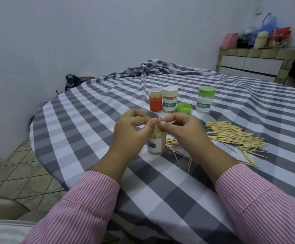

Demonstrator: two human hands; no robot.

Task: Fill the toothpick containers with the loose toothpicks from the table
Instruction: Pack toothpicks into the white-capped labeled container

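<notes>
Insertion step: left hand (pixel 131 128) and right hand (pixel 181 128), each grip pinching toothpicks above the open container (pixel 156 144) on the tabletop (pixel 94 106), should keep sticks upright and feed them in, loose toothpicks (pixel 231 136) lying just right.

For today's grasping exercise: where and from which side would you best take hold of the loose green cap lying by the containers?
Grip the loose green cap across its round side wall, coming from above. It lies flat and low, the white-lidded container close on its left.
</notes>
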